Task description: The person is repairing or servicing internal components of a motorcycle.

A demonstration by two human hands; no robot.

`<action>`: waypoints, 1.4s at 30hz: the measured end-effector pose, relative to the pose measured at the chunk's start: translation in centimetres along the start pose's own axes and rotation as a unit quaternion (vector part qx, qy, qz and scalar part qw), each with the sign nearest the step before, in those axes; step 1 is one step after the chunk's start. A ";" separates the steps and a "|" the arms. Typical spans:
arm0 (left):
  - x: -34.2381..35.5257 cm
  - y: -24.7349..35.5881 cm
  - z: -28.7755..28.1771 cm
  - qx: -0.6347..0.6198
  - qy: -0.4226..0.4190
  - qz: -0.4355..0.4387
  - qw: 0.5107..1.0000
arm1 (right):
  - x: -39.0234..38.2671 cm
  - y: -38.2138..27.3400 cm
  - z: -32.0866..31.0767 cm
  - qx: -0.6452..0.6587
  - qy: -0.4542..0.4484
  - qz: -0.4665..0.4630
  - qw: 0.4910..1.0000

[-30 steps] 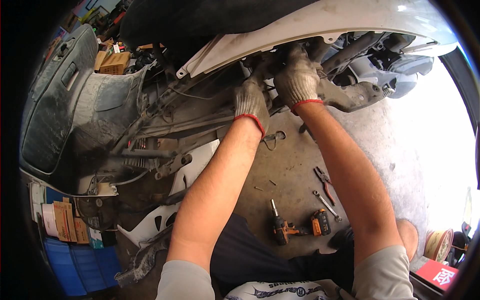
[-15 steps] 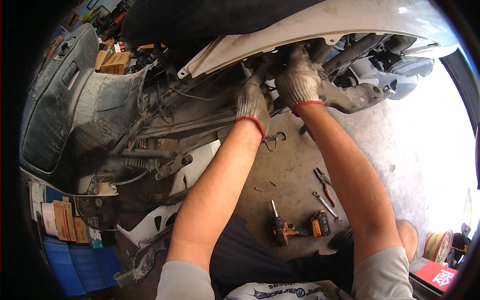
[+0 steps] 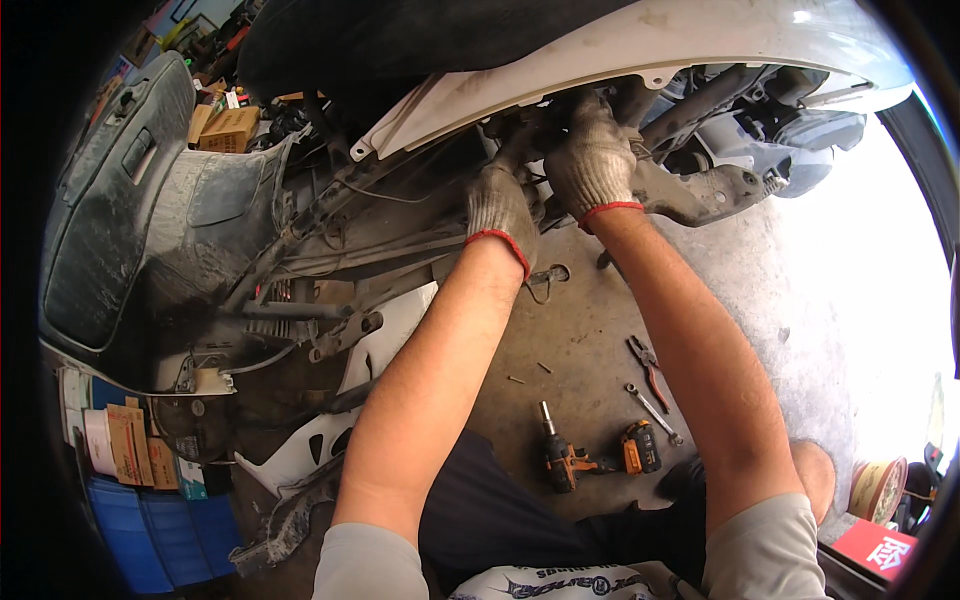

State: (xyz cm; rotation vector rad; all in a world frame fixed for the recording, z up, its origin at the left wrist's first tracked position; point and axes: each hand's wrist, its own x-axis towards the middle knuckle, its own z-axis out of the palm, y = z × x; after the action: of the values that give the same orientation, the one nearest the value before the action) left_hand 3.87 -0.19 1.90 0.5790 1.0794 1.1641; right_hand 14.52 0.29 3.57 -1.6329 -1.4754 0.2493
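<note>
1. Beneath the curved white panel [image 3: 700, 40], the fingers of the gloved right hand [image 3: 592, 160] are pointing up into shadow; whether they are clenching something or only touching it, I cannot tell.
2. Just to the left and slightly lower, the gloved left hand [image 3: 502, 205] is also pointing upward, its fingers lost against dark parts; again, I cannot tell whether they are grasping or released.
3. Between the two sets of fingers, the dark part [image 3: 540, 135] is sitting under the panel's edge, lying right of the left fingers and left of the right hand. Both hands are lying close to it, neither clearly nearer. Shadow and gloves are hiding its outline, so its long axis cannot be told.
4. Beside the right wrist, a drilled metal arm [image 3: 705, 192] is extending away to the right, its long axis running roughly sideways; the right hand is lying nearer to it.
5. Below the hands, two small bolts [image 3: 516, 379] are lying on the concrete floor [image 3: 570, 330]. An orange-and-black cordless driver [image 3: 562, 460] is resting nearer the body, while a wrench [image 3: 655, 412] and pliers [image 3: 643, 353] are lying near the right forearm.
6. Farther left, blue bins [image 3: 165, 530] are standing under cardboard boxes [image 3: 128, 440].
</note>
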 end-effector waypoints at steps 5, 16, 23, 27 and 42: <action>-0.1 0.1 -0.8 -0.057 0.014 -0.008 0.998 | 0.0 -0.1 0.1 0.006 -0.004 -0.015 1.000; -0.2 0.2 -0.6 -0.055 -0.010 -0.006 0.998 | 0.1 -0.2 0.0 -0.002 -0.016 0.002 1.000; -0.9 0.5 0.6 0.045 0.008 -0.018 0.999 | -0.1 -0.1 -0.1 -0.016 0.002 -0.007 1.000; -0.7 0.4 0.9 0.051 0.030 -0.021 0.998 | 0.1 -0.1 -0.1 -0.022 -0.009 -0.002 1.000; -0.7 -0.4 0.7 -0.064 0.031 0.025 0.997 | 0.0 -0.2 -0.2 -0.002 -0.021 0.009 1.000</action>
State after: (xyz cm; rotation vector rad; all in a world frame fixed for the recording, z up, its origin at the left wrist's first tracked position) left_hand 4.61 -0.85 2.13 0.4742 1.0405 1.2916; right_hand 14.52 0.20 3.87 -1.6542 -1.4942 0.2915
